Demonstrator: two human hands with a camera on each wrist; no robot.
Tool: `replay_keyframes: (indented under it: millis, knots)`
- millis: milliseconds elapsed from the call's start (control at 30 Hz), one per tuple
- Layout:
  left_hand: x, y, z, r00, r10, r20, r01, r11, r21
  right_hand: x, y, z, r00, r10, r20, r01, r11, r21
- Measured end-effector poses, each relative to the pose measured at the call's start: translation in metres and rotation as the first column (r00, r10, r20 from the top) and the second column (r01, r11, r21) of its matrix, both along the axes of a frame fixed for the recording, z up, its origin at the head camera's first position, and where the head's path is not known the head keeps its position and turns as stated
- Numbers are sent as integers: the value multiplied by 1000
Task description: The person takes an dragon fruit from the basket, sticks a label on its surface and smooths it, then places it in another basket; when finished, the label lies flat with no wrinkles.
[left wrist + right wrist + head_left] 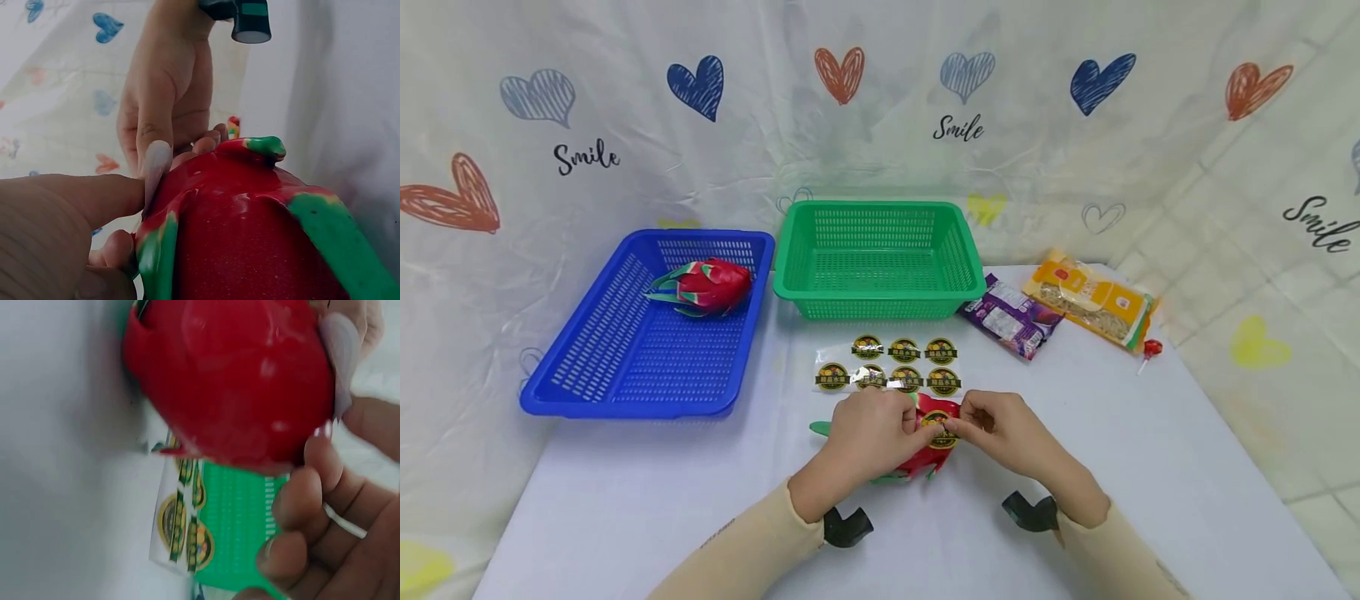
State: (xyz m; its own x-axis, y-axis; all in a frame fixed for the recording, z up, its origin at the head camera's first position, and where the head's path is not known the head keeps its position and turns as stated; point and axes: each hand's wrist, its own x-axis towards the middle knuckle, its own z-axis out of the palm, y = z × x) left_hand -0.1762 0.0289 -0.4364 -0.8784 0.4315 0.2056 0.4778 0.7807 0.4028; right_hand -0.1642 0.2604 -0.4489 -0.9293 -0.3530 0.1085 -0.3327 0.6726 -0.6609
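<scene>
A red dragon fruit point(925, 458) with green-tipped scales lies on its side on the white table, partly hidden behind my left hand point(874, 427). That hand grips the fruit from the left, its thumb reaching to a round black-and-gold sticker point(938, 429). From the other side, my right hand point(1017, 427) pinches the sticker's right edge between curled fingers and thumb. In the right wrist view the sticker point(342, 356) has a pale edge standing off the red skin. The right fingertips point(299, 499) are right at the fruit's end.
A sheet of several similar stickers point(906, 380) lies just beyond the hands. Behind it stands a green basket point(880, 296). Another dragon fruit point(718, 286) lies in the blue basket point(632, 408) at left. Purple point(1013, 317) and yellow packets point(1090, 300) and a red lollipop point(1152, 348) lie at right.
</scene>
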Motion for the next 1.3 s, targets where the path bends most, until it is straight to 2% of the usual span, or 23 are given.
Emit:
replay_keyframes:
  millis: [167, 267, 433, 600, 700, 833, 967, 1133, 1300]
  knots:
    - [0, 1, -1, 999, 12, -38, -13, 1000, -21, -4, 7, -7, 997, 56, -53, -58, 998, -23]
    - [0, 0, 0, 999, 10, -32, -11, 999, -31, -7, 9, -12, 993, 86, -85, -90, 995, -50]
    - [1, -1, 1, 1000, 3, -6, -3, 999, -53, -10, 11, -19, 994, 100, -47, -103, 992, -74]
    - [-1, -2, -1, 1000, -8, -4, 8, 999, -37, -12, 10, -19, 995, 94, -22, -96, 992, -85]
    - [-3, -3, -1, 1000, -16, 8, 16, 1000, 4, -12, 6, -17, 998, 57, 6, -56, 992, -109]
    - [-5, -4, -1, 1000, -24, 9, 24, 999, 35, -10, -7, -14, 996, -84, 38, 88, 988, -125]
    - [-7, -2, 0, 1000, -25, -16, 25, 1000, 17, -9, -21, -13, 979, -201, -14, 200, 976, -84]
    - [-8, -1, 1, 999, -34, -15, 35, 999, 8, -7, -25, -12, 971, -230, -67, 226, 972, -67]
    - [-9, -4, 3, 998, -64, 21, 63, 998, 24, -6, -22, -17, 972, -209, -109, 201, 976, -80]
